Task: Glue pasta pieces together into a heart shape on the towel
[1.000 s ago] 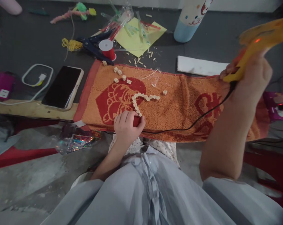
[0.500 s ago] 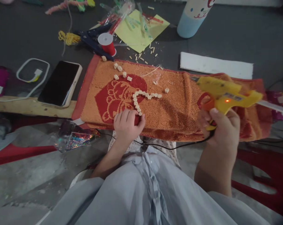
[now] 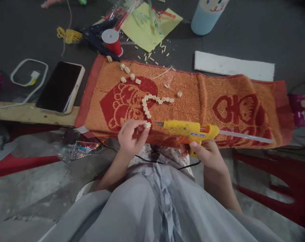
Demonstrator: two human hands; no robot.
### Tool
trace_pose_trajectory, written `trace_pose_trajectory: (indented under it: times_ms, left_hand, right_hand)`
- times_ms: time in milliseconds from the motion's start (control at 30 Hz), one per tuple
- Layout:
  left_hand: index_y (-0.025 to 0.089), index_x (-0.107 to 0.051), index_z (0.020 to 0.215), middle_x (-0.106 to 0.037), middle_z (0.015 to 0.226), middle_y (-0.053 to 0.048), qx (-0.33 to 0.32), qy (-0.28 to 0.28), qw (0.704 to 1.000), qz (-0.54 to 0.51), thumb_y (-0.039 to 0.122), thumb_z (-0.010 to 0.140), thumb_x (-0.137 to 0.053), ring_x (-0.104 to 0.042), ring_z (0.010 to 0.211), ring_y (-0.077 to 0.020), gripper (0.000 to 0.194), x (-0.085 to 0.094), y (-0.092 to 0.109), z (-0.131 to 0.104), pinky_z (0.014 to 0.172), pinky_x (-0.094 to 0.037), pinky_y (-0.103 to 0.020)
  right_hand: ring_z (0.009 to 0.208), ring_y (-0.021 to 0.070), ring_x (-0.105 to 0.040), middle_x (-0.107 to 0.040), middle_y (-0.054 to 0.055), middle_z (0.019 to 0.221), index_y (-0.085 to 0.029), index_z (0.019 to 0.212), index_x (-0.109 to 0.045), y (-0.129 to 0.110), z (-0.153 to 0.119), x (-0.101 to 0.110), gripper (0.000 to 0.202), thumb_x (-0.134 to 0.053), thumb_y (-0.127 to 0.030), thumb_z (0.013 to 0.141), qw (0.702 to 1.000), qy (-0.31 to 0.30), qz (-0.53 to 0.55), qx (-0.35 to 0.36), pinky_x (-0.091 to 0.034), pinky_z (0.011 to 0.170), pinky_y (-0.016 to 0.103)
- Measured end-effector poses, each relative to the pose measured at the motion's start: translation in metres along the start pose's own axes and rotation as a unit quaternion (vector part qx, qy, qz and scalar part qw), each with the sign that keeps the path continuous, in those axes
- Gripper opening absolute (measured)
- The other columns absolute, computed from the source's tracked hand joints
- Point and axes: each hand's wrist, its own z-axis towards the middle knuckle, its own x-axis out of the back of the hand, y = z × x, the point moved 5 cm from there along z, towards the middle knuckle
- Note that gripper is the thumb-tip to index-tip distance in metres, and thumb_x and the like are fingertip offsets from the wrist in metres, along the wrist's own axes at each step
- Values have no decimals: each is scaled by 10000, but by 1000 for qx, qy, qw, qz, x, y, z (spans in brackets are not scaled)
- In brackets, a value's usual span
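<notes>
My left hand (image 3: 132, 137) pinches a small pale bead-like piece (image 3: 147, 125) at the front edge of the orange towel (image 3: 187, 107). My right hand (image 3: 205, 149) is wrapped round the handle of a yellow glue gun (image 3: 182, 127), whose nozzle points left, a short gap from the piece. A clear glue stick (image 3: 245, 136) sticks out of its back. Just above my left fingers a curved chain of pale pieces (image 3: 154, 97) lies on the towel. One loose piece (image 3: 179, 94) rests right of the chain, and several more are at the towel's upper left.
A phone (image 3: 60, 88) and white cable (image 3: 42, 82) lie at left. Behind the towel are a red thread spool (image 3: 112, 41), yellow paper (image 3: 144, 40) with small scraps, a blue bottle (image 3: 205, 20) and a white strip (image 3: 233, 65). A black cord hangs below the towel.
My right hand has brought the glue gun left and lower, its nozzle now near my left hand. My left fingers have lifted slightly off the chain's end, with the small piece now showing between them.
</notes>
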Motion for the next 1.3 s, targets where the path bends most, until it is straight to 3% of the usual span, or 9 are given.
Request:
trace_pose_trajectory:
  times_ms: [333,500,933,1300]
  left_hand:
    - [207,-657,1050,-616,809,14,83,-42,990,-101,195,877,-641,-537,697,-88,174,-2,5,1,649,-448,-201]
    - [212,-654,1072,-598,804,14,93,-44,987,-120,195,883,-633,-542,706,-88,190,-3,5,1,653,-449,-201]
    - [210,-656,1055,-591,755,22,55,-43,995,-74,206,884,-648,-503,639,-77,171,1,9,3,587,-435,-195]
    - [202,-665,1040,-610,745,18,52,-36,996,-66,212,881,-649,-506,618,-76,160,3,10,6,570,-437,-195]
  right_hand:
    - [475,146,-588,-641,25,639,-212,844,-702,2,-9,-9,354,-656,-563,837,997,40,54,-34,-471,440,272]
    - [449,121,-547,-616,9,600,-208,828,-696,3,-10,-9,341,-649,-544,851,999,22,40,-23,-439,412,242]
    - [477,115,-501,-573,-1,564,-195,765,-643,-3,-6,-10,355,-591,-520,897,1000,-18,13,-1,-408,437,238]
    - [461,122,-466,-546,-3,548,-214,741,-646,0,-15,-10,340,-604,-523,877,998,40,40,-25,-343,433,259]
